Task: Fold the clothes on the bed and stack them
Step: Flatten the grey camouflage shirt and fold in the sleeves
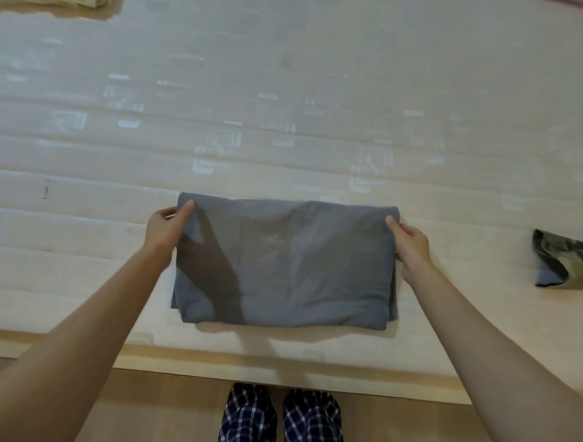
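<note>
A grey garment (284, 265), folded into a rectangle, lies flat on the cream mattress (284, 110) near its front edge. My left hand (165, 228) pinches the garment's far left corner, thumb on top. At the far right edge my right hand (410, 241) grips the fabric with its thumb on top and fingers underneath. A folded camouflage-patterned garment (556, 260) rests on the mattress at the right, partly cut off by the frame edge.
A pale yellowish cloth (80, 3) shows at the far left corner of the mattress, mostly out of frame. The mattress's front edge (284, 369) runs just in front of me, with wooden floor and my plaid slippers (279, 413) below it.
</note>
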